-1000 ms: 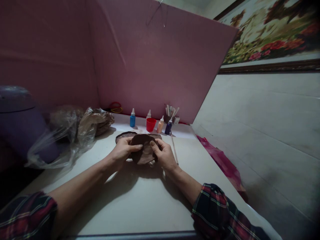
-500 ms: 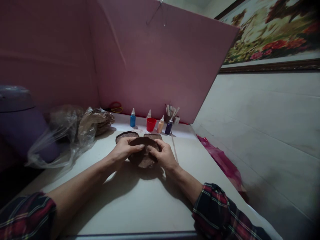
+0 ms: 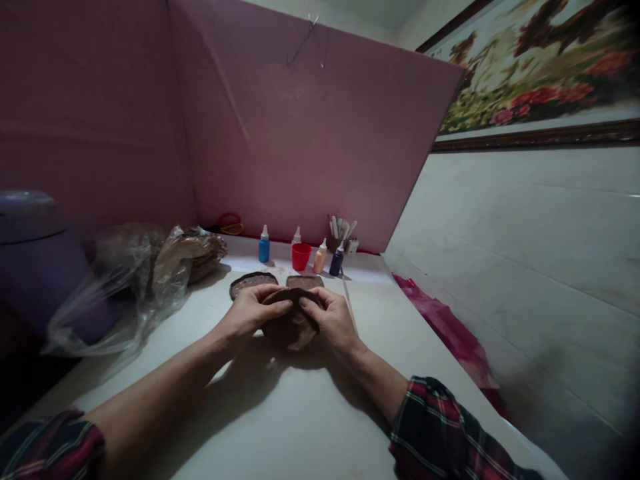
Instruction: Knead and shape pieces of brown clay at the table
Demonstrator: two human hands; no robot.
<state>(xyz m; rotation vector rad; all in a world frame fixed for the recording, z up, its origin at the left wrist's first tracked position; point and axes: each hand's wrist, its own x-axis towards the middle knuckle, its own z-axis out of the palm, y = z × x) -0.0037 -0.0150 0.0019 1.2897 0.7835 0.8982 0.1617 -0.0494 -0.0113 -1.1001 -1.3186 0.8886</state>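
Note:
Between my hands is a thin, rounded sheet of brown clay (image 3: 290, 330), tilted up over the white table. My left hand (image 3: 250, 310) pinches its left upper rim, thumb on the near face and fingers behind. On the opposite side my right hand (image 3: 336, 323) grips the rim the same way. The two thumbs are close together near the top middle. Just beyond lie a dark-rimmed oval clay piece (image 3: 250, 281) and a squarish clay piece (image 3: 305, 283), partly covered by my hands and the sheet.
Farther back stand a blue bottle (image 3: 264, 247), a red cup (image 3: 301, 257), a peach bottle (image 3: 320, 259), a dark purple bottle (image 3: 337, 261) and a holder of tools (image 3: 341, 233). Plastic-wrapped clay (image 3: 200, 257) and scissors (image 3: 230, 223) are at back left; a purple bin (image 3: 40, 267) stands leftmost.
The view has tilted slightly, so the table things appear a little lower. Both hands keep hold of the clay sheet, and its near face has turned slightly, with the thumbs shifted a little along the rim.

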